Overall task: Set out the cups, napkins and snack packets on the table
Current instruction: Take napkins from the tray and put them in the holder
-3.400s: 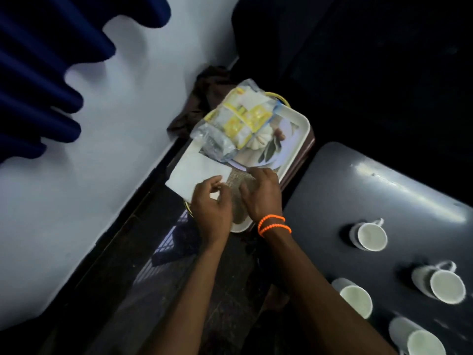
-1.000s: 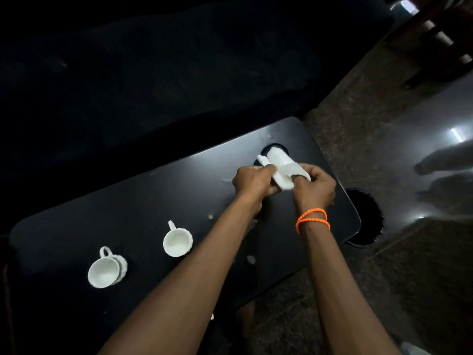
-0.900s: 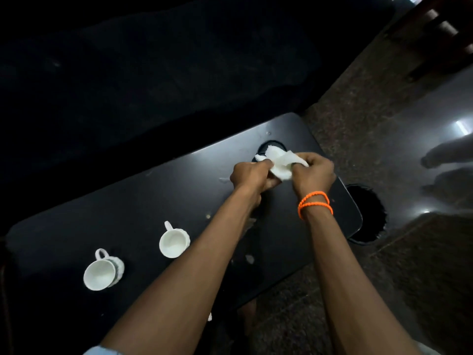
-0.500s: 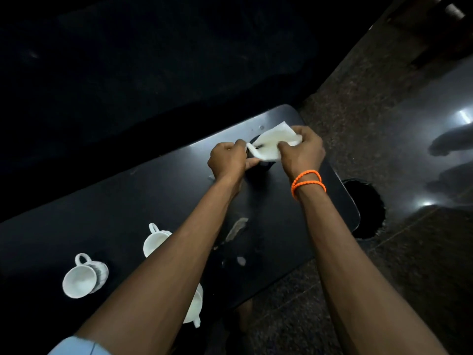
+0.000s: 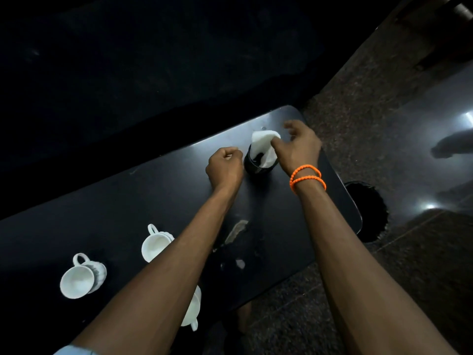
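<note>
A white napkin (image 5: 263,146) stands crumpled in a black round holder (image 5: 256,168) near the far right corner of the black table (image 5: 122,198). My right hand (image 5: 299,147), with orange bands on its wrist, pinches the napkin's right edge with thumb and forefinger while the other fingers spread. My left hand (image 5: 225,167) is a closed fist just left of the holder, holding nothing. Three white cups are on the near left: one (image 5: 76,280) at the left, one (image 5: 153,245) partly behind my left forearm, one (image 5: 193,311) at the front edge. No snack packets are in view.
A pale scuff (image 5: 236,230) marks the table between my forearms. On the speckled floor to the right of the table lies a dark round shape (image 5: 368,211). Beyond the table's far edge everything is dark.
Both hands held the napkin above the holder; now the napkin sits in the holder, my left hand has let go and closed beside it, and my right hand keeps only a fingertip hold.
</note>
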Demonstrator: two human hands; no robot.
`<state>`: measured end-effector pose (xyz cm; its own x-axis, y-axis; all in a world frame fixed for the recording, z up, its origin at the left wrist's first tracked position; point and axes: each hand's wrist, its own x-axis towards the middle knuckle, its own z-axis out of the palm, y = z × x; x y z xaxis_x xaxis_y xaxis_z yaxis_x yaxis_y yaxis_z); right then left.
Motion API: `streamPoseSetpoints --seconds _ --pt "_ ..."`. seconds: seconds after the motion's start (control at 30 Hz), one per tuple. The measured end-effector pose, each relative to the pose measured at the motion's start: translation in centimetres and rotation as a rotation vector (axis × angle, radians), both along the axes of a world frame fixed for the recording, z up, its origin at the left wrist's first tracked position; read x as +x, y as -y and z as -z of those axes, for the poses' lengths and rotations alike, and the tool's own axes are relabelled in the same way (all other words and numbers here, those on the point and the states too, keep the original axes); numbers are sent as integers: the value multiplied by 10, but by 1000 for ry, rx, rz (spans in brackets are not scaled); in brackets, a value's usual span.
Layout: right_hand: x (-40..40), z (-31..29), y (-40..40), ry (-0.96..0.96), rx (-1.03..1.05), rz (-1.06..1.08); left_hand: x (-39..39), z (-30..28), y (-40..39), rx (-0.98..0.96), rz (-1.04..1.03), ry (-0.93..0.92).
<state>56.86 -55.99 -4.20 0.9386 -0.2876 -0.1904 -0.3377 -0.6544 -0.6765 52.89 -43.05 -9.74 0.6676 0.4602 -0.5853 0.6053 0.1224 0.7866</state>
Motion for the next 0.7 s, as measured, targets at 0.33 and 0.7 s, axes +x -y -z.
streamPoseSetpoints --seconds 0.33,0.7 --pt "-20 35 -2 -101 409 519 13 7 -8 -276 188 23" --pt "-52 41 -10 -77 833 652 -12 8 -15 -428 203 159"
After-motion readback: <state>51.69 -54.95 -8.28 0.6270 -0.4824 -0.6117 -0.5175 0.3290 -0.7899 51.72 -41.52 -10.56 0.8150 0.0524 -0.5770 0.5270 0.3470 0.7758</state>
